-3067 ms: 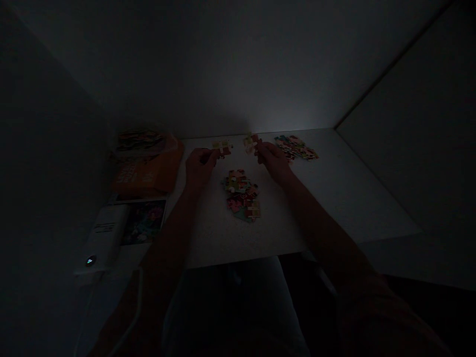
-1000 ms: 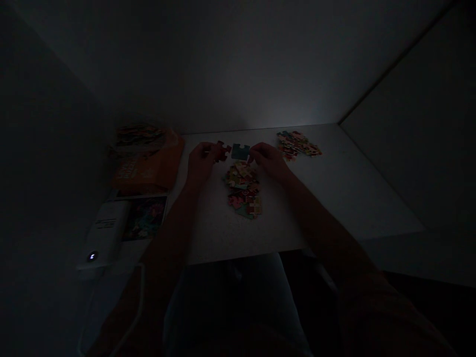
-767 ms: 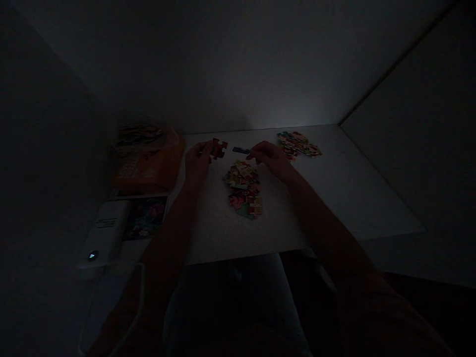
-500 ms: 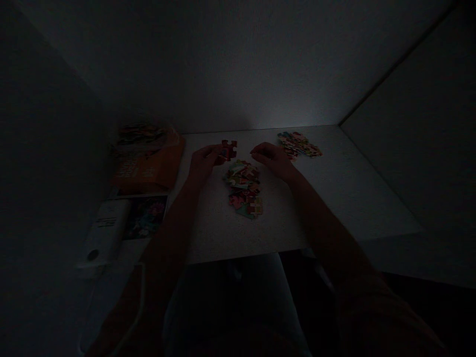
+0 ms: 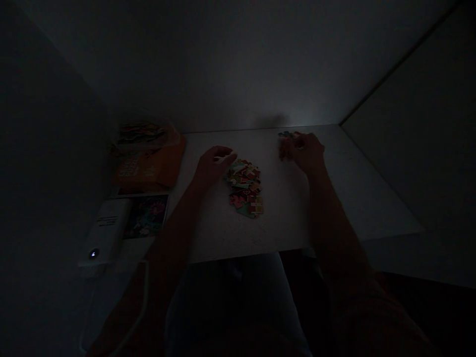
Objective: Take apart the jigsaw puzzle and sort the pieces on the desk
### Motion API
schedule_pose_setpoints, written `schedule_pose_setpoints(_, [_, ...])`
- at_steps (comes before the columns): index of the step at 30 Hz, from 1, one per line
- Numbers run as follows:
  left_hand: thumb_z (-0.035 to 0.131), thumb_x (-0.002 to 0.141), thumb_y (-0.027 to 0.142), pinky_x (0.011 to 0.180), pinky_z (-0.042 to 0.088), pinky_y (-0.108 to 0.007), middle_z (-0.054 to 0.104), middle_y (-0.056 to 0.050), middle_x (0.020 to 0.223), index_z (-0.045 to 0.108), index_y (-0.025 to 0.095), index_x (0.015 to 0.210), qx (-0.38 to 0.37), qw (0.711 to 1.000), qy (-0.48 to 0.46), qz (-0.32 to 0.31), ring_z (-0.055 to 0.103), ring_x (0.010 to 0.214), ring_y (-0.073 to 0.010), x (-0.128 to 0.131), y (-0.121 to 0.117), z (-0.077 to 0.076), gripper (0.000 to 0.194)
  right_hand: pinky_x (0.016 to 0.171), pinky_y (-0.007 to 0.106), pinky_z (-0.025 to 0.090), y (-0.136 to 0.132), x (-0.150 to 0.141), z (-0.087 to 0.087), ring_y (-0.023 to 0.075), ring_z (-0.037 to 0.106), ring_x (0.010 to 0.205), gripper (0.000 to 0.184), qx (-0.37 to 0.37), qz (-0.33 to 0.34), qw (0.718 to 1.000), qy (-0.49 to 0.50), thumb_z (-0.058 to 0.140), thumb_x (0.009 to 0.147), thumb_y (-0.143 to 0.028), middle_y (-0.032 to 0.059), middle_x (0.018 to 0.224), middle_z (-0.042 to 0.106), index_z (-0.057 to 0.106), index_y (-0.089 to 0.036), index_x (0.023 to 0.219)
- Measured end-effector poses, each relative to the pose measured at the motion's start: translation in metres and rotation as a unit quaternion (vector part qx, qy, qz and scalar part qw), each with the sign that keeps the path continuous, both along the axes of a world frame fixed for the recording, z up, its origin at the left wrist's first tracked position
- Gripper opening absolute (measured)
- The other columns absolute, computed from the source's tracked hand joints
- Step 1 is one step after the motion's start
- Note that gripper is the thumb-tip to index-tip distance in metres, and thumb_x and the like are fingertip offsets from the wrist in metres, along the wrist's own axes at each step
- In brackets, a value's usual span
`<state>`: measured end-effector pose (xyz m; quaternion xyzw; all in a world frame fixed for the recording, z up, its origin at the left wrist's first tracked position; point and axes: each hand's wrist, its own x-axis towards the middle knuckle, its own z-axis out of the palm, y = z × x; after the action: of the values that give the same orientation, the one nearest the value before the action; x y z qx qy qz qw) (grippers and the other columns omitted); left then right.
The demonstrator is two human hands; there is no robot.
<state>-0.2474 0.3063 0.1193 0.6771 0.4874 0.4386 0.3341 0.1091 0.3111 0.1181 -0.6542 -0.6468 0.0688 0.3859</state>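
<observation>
In the dim head view, my left hand [image 5: 212, 164] hovers at the upper left edge of the middle pile of jigsaw puzzle pieces [image 5: 243, 191]. Its thumb and fingers are curved with a gap between them, and I see nothing held there. My right hand [image 5: 310, 153] is over the far right pile of puzzle pieces [image 5: 286, 134], hiding most of it. A dark red puzzle piece [image 5: 285, 149] sticks out to the left from its fingers. The pieces in the middle pile overlap each other, in green, red, pink and cream.
At the left lies an orange package [image 5: 148, 168] with a clear bag of more pieces [image 5: 143, 133] on it. A dark floral picture [image 5: 147, 215] and a white device [image 5: 107, 225] with a cable are nearer. A wall [image 5: 230, 74] stands behind the white table [image 5: 223, 243].
The dark red piece went from my left hand to my right hand, which moved right to the far pile. My left hand's fingers have come apart. A light glows on the white device.
</observation>
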Motion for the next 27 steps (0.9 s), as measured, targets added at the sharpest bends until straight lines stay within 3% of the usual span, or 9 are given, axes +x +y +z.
schedule_pose_setpoints(2, [0.090, 0.095, 0.055, 0.119, 0.057, -0.047, 0.082, -0.011, 0.137, 0.084, 0.025, 0.127, 0.038, 0.997, 0.048, -0.049, 0.076, 0.129, -0.0286, 0.004, -0.006, -0.002, 0.044, 0.105, 0.059, 0.059, 0.000, 0.006, -0.004, 0.0402, 0.074, 0.112, 0.065, 0.023, -0.072, 0.997, -0.012, 0.059, 0.103, -0.090, 0.0163, 0.104, 0.076, 0.074, -0.027, 0.093])
schedule_pose_setpoints(3, [0.092, 0.094, 0.057, 0.125, 0.053, -0.050, 0.080, -0.011, 0.144, 0.084, 0.026, 0.133, 0.061, 0.991, 0.077, -0.086, 0.073, 0.137, -0.0306, 0.006, -0.010, -0.003, 0.050, 0.105, 0.058, 0.058, 0.001, 0.003, -0.005, 0.0389, 0.073, 0.109, 0.063, 0.028, -0.072, 0.997, -0.004, 0.063, 0.102, -0.089, 0.0153, 0.102, 0.075, 0.072, -0.027, 0.092])
schedule_pose_setpoints(7, [0.097, 0.090, 0.064, 0.136, 0.041, -0.056, 0.068, -0.013, 0.168, 0.080, 0.032, 0.152, 0.103, 0.949, 0.195, -0.224, 0.062, 0.158, -0.0379, 0.016, -0.025, -0.003, 0.072, 0.105, 0.055, 0.054, 0.000, -0.030, -0.010, 0.0342, 0.070, 0.099, 0.054, 0.007, 0.077, 0.997, -0.004, 0.070, 0.102, -0.082, 0.0115, 0.096, 0.075, 0.071, -0.028, 0.091])
schedule_pose_setpoints(9, [0.094, 0.093, 0.065, 0.137, 0.040, -0.056, 0.065, -0.013, 0.172, 0.077, 0.034, 0.158, 0.111, 0.935, 0.233, -0.243, 0.059, 0.161, -0.0385, 0.017, -0.029, -0.003, 0.074, 0.107, 0.055, 0.052, -0.005, -0.049, -0.011, 0.0333, 0.070, 0.099, 0.050, -0.019, 0.153, 0.988, -0.009, 0.072, 0.104, -0.077, 0.0115, 0.102, 0.077, 0.076, -0.028, 0.097])
schedule_pose_setpoints(12, [0.086, 0.101, 0.065, 0.140, 0.033, -0.059, 0.061, -0.014, 0.176, 0.071, 0.033, 0.165, 0.111, 0.935, 0.275, -0.192, 0.054, 0.165, -0.0397, 0.010, -0.027, -0.003, 0.074, 0.113, 0.056, 0.049, -0.014, -0.067, -0.013, 0.0330, 0.072, 0.108, 0.045, -0.054, 0.232, 0.970, -0.038, 0.070, 0.108, -0.071, 0.0120, 0.117, 0.079, 0.082, -0.029, 0.116])
schedule_pose_setpoints(15, [0.082, 0.103, 0.065, 0.142, 0.025, -0.064, 0.054, -0.016, 0.181, 0.065, 0.031, 0.170, 0.084, 0.938, 0.313, -0.125, 0.046, 0.171, -0.0428, -0.002, -0.022, -0.005, 0.077, 0.121, 0.062, 0.045, -0.019, -0.070, -0.016, 0.0370, 0.071, 0.125, 0.042, -0.063, 0.232, 0.968, -0.076, 0.070, 0.111, -0.064, 0.0142, 0.136, 0.078, 0.083, -0.031, 0.132])
schedule_pose_setpoints(21, [0.071, 0.107, 0.068, 0.141, 0.021, -0.074, 0.045, -0.021, 0.186, 0.059, 0.027, 0.175, 0.044, 0.942, 0.330, -0.041, 0.036, 0.175, -0.0480, -0.011, -0.018, -0.008, 0.080, 0.135, 0.080, 0.030, -0.009, -0.039, -0.026, 0.0476, 0.051, 0.164, 0.054, -0.112, 0.058, 0.984, -0.127, 0.067, 0.112, -0.055, 0.0178, 0.175, 0.063, 0.075, -0.031, 0.159])
schedule_pose_setpoints(24, [0.060, 0.113, 0.062, 0.138, 0.020, -0.080, 0.049, -0.022, 0.183, 0.063, 0.027, 0.172, 0.049, 0.942, 0.333, 0.014, 0.040, 0.172, -0.0504, -0.012, -0.017, -0.011, 0.069, 0.138, 0.081, 0.026, -0.007, -0.018, -0.029, 0.0468, 0.045, 0.171, 0.060, -0.152, -0.008, 0.980, -0.131, 0.063, 0.113, -0.057, 0.0188, 0.182, 0.056, 0.072, -0.029, 0.165])
schedule_pose_setpoints(27, [0.066, 0.107, 0.070, 0.136, 0.021, -0.083, 0.050, -0.024, 0.182, 0.065, 0.028, 0.169, 0.054, 0.936, 0.340, 0.073, 0.039, 0.170, -0.0543, -0.018, -0.016, -0.014, 0.075, 0.139, 0.081, 0.025, -0.009, -0.002, -0.028, 0.0489, 0.046, 0.171, 0.066, -0.168, -0.078, 0.973, -0.135, 0.060, 0.113, -0.061, 0.0212, 0.182, 0.056, 0.070, -0.027, 0.169])
